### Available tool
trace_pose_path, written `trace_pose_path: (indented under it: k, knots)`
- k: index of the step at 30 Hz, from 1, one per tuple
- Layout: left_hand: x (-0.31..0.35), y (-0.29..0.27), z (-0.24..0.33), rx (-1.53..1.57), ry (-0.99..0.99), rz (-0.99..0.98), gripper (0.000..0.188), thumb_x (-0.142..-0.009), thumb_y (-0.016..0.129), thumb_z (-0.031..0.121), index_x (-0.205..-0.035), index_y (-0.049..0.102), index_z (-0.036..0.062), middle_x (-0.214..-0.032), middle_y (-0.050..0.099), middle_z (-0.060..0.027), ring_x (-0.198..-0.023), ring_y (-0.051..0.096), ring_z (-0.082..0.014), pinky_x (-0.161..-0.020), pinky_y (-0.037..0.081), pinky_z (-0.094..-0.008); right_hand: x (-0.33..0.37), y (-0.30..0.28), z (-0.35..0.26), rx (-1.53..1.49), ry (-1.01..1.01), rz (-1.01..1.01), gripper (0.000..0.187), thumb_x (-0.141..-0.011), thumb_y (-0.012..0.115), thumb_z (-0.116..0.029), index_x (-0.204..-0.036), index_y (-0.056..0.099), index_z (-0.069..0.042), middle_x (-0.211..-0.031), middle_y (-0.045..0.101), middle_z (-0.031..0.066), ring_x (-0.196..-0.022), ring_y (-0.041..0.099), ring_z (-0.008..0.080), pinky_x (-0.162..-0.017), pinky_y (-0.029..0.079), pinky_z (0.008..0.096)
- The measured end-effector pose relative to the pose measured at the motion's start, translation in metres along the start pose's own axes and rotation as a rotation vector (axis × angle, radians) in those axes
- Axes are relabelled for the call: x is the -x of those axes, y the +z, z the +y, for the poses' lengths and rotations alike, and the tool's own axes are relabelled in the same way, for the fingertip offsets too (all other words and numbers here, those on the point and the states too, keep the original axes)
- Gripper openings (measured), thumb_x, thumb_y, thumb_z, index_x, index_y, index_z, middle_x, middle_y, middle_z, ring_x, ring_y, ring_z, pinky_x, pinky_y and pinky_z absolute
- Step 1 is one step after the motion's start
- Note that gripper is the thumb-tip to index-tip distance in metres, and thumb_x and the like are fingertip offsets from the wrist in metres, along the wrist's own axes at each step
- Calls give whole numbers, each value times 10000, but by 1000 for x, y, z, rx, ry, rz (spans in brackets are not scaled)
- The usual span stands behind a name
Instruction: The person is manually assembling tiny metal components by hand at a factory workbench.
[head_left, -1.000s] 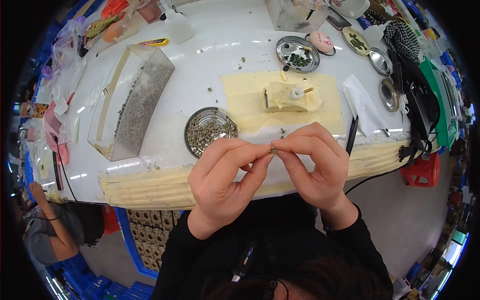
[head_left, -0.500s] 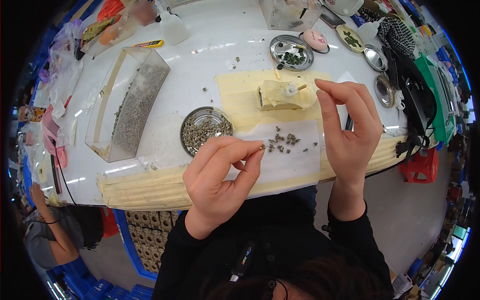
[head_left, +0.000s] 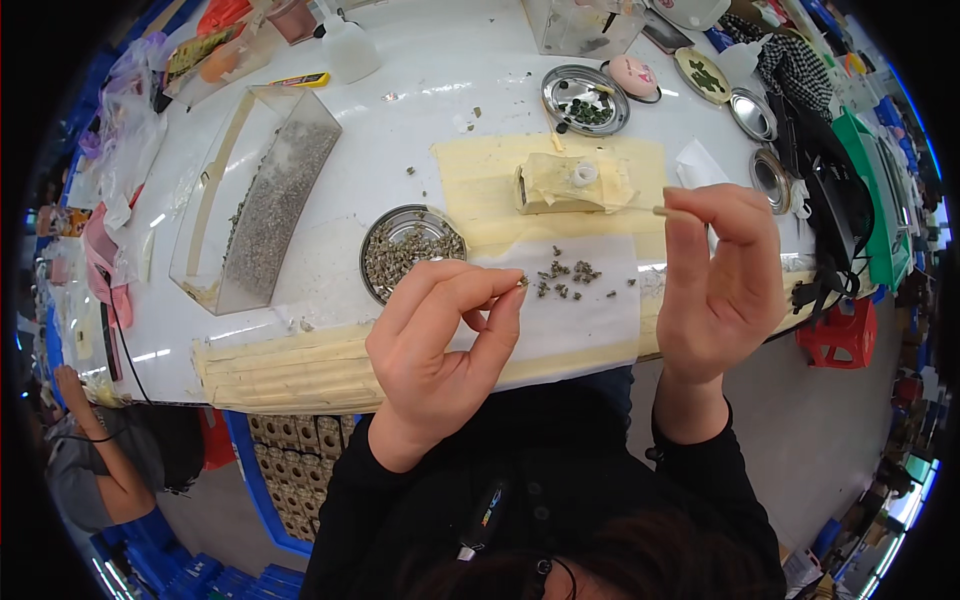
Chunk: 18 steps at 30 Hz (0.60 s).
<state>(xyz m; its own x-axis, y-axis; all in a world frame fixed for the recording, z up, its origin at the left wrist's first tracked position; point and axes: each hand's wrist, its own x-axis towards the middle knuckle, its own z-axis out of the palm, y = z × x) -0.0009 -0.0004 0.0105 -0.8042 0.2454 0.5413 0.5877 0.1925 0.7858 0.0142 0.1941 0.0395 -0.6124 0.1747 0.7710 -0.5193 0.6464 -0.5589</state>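
My left hand (head_left: pixel 440 345) is closed in a pinch on a small metal part (head_left: pixel 523 282), over the near edge of a white sheet (head_left: pixel 600 340). Between the thumb and forefinger of my right hand (head_left: pixel 720 270) is a thin stick (head_left: pixel 660 211), its tip pointing left. That hand is raised to the right of the sheet. A tape-covered block (head_left: pixel 545 195) with a small white cup (head_left: pixel 583 175) on it stands beyond. Several small metal parts (head_left: pixel 585 272) lie loose on the sheet. Left of them, a round metal dish (head_left: pixel 375 235) holds many similar pieces, partly behind my left hand.
A clear bin (head_left: pixel 290 200) of small grey parts stands at the left. Farther back are a metal plate (head_left: pixel 610 125) with dark green bits, a pink round case (head_left: pixel 632 75) and a white bottle (head_left: pixel 347 50). Another person's arm (head_left: pixel 110 465) shows at the lower left.
The thin stick, earlier standing in the white cup, is now in my right hand, which has moved right and slightly nearer. My left hand stays in about the same place with its part.
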Motion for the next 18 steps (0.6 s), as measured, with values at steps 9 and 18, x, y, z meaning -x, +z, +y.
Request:
trace_pose_path:
  k: [9,18]
  knots:
    - [-3,3,-2,-14,60,4,173,-760,720,-103,-912,688,-26,-817,633,-80,-633,590,-112,-518,477,-219,27,20,-5,-564,207,-184,145,-1003,512,-80,-1058,494,53,-944,652,137,-870,681,178,-765,548,266]
    - [-2,4,-3,-18,62,5,177,-758,724,-94,-911,686,-15,-819,631,-74,-642,582,-121,-510,468,-226,30,23,-3,-597,210,-213,125,-1003,495,-50,-1060,481,61,-959,645,150,-877,691,194,-773,569,282]
